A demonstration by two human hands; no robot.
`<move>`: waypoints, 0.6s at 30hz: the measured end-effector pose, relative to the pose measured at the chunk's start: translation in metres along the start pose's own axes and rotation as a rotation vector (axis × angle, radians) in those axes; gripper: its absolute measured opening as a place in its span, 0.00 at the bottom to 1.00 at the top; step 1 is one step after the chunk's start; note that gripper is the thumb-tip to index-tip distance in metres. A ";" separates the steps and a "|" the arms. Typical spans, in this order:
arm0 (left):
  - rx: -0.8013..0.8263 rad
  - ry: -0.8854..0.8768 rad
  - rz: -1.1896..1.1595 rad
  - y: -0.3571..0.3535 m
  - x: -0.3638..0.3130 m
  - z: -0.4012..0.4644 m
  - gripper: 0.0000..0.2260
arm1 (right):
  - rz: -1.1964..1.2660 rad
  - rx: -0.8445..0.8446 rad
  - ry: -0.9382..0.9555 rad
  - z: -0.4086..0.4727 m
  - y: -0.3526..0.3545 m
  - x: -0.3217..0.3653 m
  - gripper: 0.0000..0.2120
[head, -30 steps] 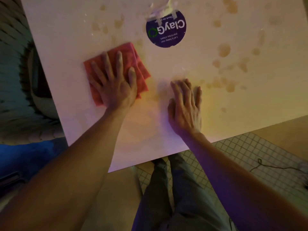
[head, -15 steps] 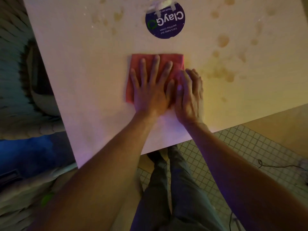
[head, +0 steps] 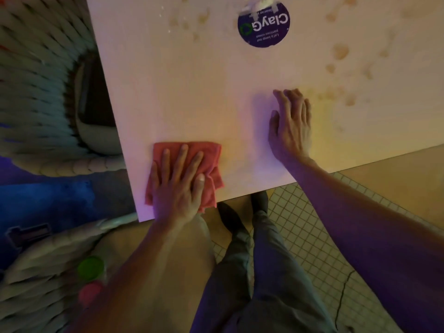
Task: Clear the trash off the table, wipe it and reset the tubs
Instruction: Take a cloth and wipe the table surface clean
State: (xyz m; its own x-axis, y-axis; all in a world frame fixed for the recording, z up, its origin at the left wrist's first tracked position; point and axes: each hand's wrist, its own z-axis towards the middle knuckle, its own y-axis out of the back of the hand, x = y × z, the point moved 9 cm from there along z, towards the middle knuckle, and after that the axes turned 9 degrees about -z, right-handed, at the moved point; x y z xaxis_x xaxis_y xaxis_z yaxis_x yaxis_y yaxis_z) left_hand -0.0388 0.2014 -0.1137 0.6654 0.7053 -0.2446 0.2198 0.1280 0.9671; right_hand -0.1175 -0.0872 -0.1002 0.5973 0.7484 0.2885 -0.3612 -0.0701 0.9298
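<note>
My left hand presses flat, fingers spread, on a folded red cloth at the near left corner of the white table. To its right my right hand rests flat on the bare tabletop near the front edge. Brownish stains dot the far right of the table, and a few fainter ones lie at the far middle. A round purple sticker is stuck to the tabletop at the top, with crumpled white scraps at its far edge.
A woven rope seat stands left of the table with a pale bowl-shaped thing in it. Green and pink round lids lie on another woven seat at lower left. My legs stand on tiled floor with a cable.
My left hand has slid the cloth from the table's middle, beside my right hand, back toward the near left corner. My right hand has stayed flat on the table.
</note>
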 end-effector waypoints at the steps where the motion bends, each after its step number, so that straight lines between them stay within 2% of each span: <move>1: 0.004 0.011 0.005 0.002 0.010 0.000 0.23 | -0.007 0.007 -0.004 0.000 0.000 0.000 0.21; 3: 0.017 0.060 0.023 0.006 0.028 0.008 0.23 | -0.015 0.020 -0.012 0.000 -0.001 0.001 0.21; 7: -0.023 0.267 -0.020 0.013 0.057 0.047 0.24 | -0.056 0.026 0.006 0.000 -0.004 0.003 0.22; 11: -0.108 0.397 -0.069 0.013 0.046 0.096 0.24 | -0.087 0.036 0.011 0.000 -0.006 0.004 0.23; 14: -0.140 0.402 -0.102 0.005 0.013 0.130 0.25 | -0.098 0.050 0.019 0.002 -0.007 0.003 0.23; 18: -0.158 0.274 -0.078 -0.010 -0.051 0.139 0.24 | -0.061 0.045 0.018 0.002 -0.004 0.002 0.24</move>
State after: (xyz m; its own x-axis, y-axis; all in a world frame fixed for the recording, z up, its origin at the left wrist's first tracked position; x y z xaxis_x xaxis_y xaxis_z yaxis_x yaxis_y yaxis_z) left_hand 0.0240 0.0676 -0.1205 0.4291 0.8479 -0.3113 0.1351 0.2805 0.9503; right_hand -0.1134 -0.0872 -0.1030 0.6040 0.7640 0.2270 -0.2916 -0.0532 0.9551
